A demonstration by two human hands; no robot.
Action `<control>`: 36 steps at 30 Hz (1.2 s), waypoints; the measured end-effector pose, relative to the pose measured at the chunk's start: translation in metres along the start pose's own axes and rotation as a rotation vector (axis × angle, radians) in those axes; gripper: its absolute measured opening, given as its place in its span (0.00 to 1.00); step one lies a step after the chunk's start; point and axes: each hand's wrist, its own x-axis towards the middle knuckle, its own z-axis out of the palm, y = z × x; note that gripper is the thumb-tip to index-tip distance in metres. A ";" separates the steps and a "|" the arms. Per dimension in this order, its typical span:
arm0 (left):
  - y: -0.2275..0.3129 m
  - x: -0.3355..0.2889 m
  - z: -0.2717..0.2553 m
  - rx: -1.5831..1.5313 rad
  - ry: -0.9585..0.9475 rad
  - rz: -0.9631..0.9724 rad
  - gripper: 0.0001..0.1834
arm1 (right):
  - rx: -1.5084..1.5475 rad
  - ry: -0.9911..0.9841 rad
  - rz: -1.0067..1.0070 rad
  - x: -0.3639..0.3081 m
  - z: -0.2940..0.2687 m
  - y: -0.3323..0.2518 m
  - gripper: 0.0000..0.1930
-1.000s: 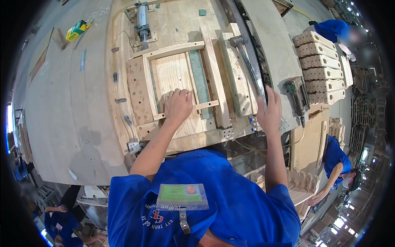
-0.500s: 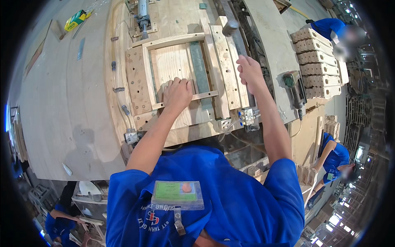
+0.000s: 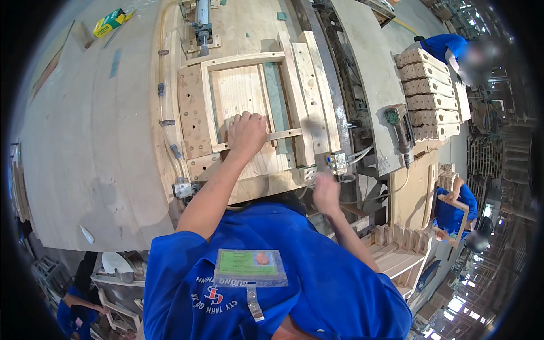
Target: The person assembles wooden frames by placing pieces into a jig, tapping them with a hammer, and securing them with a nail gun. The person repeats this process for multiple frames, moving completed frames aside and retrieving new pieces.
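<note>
Wooden frame [image 3: 206, 107]: lying flat in a wooden jig [image 3: 192, 116] at the near edge of the workbench [image 3: 96, 147]. Its lower rail [image 3: 283, 135] runs across the near end; a long wooden bar [image 3: 294, 102] lies along the right side. Left hand [image 3: 247, 136]: laid over the lower rail, fingers curled; whether they grip it cannot be told, the underside being hidden. Right hand [image 3: 326, 194]: clenched around the handle of a hammer [image 3: 315, 129], near the jig's near right corner; hand and hammer head are blurred. Beside it, a valve block [image 3: 338, 162] with blue fittings. Pneumatic cylinder [image 3: 203, 25]: beyond the frame's far left corner. Green-and-yellow box [image 3: 109, 22]: toward the workbench's far left corner. Power tool [image 3: 400, 129]: on a grey board [image 3: 371, 85] to the right, near its right edge. Stacked shaped wooden pieces [image 3: 428, 96]: beyond that edge.
</note>
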 end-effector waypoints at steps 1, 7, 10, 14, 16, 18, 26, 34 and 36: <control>-0.005 -0.008 0.005 0.011 -0.010 -0.005 0.21 | 0.280 -0.139 0.196 -0.003 -0.001 -0.016 0.22; -0.015 -0.009 0.000 0.021 0.014 0.005 0.19 | 0.808 0.026 0.200 0.061 -0.095 -0.086 0.26; -0.007 -0.007 0.000 0.034 0.018 0.012 0.19 | 0.816 0.201 -0.054 0.038 -0.055 -0.061 0.22; -0.002 -0.006 -0.002 0.039 -0.006 0.002 0.18 | 0.411 -0.122 0.116 0.023 0.010 -0.043 0.23; -0.009 -0.005 0.001 0.066 0.008 -0.025 0.19 | 0.216 -0.150 0.252 0.081 -0.024 -0.056 0.19; -0.014 -0.009 0.000 0.037 0.011 -0.022 0.21 | 0.718 0.018 0.144 0.143 -0.079 -0.091 0.18; -0.013 -0.009 -0.004 -0.055 0.019 -0.099 0.21 | 1.204 0.529 -0.406 0.287 -0.207 -0.229 0.28; -0.002 0.001 -0.007 -0.053 0.048 -0.015 0.18 | 0.318 0.046 0.074 0.241 0.065 -0.098 0.26; -0.020 -0.009 -0.001 0.008 0.022 -0.119 0.18 | 0.582 -0.279 0.229 0.261 0.002 -0.168 0.26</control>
